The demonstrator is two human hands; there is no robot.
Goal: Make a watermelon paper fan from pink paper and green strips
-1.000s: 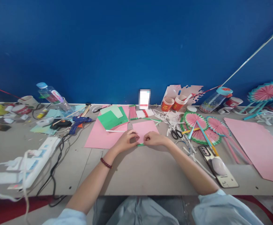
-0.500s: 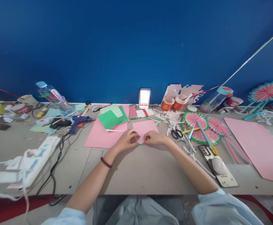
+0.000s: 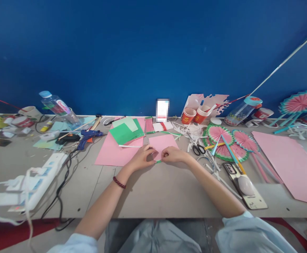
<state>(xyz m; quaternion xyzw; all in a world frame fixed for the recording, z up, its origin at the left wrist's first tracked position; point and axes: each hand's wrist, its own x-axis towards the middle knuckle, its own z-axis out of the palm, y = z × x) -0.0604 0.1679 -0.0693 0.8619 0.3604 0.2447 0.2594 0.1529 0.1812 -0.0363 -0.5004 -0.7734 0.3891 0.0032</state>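
A small pink paper sheet [image 3: 162, 142] with a green strip along its near edge lies in the middle of the grey table [image 3: 153, 191]. My left hand [image 3: 142, 157] pinches the near left part of that edge, fingers closed on it. Close beside it, my right hand [image 3: 172, 154] pinches the near right part of the same edge. A bead bracelet sits on my left wrist.
A larger pink sheet [image 3: 112, 153] with green paper [image 3: 125, 133] lies behind left. Scissors [image 3: 198, 149], watermelon paper fans [image 3: 223, 140], a phone [image 3: 245, 186] and another pink sheet [image 3: 287, 165] lie right. A glue gun [image 3: 88, 135], power strip [image 3: 41, 175], cables and a bottle [image 3: 57, 106] are left.
Both hands stay pinched on the paper's near edge with only slight finger movement. The view has shifted a little.
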